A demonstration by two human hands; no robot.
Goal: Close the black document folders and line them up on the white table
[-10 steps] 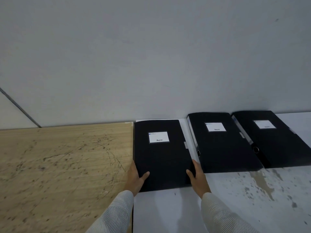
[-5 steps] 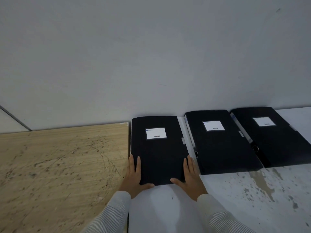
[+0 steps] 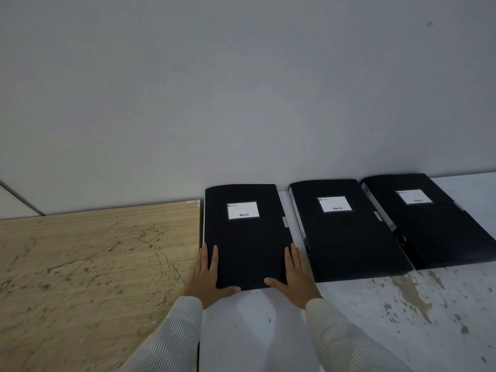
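A: What is lying at the far left?

B: You are looking at a scratched wooden board point(image 3: 88, 267), butting against the left edge of the white table point(image 3: 375, 331). A grey wall point(image 3: 241, 89) is running behind both.

A: How are your hands sitting?

B: Your left hand point(image 3: 206, 277) is lying flat with fingers spread, grasping nothing; its fingers are resting along the near left corner of the left folder point(image 3: 245, 234) and its thumb is pressing the near edge. Your right hand point(image 3: 294, 276) is mirroring it at the near right corner, also flat and unclenched. Striped sleeves point(image 3: 171, 336) are covering both forearms.

A: Where are the folders lying?

B: All three are lying closed and flat on the table, far ends at the wall, white labels facing up. The left folder is sitting at the table's left edge, just beside the board. The middle folder point(image 3: 346, 232) is lying just beside it, a narrow strip of table showing between them. The right folder point(image 3: 434, 218) is angling slightly, and its near end is sitting farther from you than the others'. Whether it is touching the middle one, you cannot tell.
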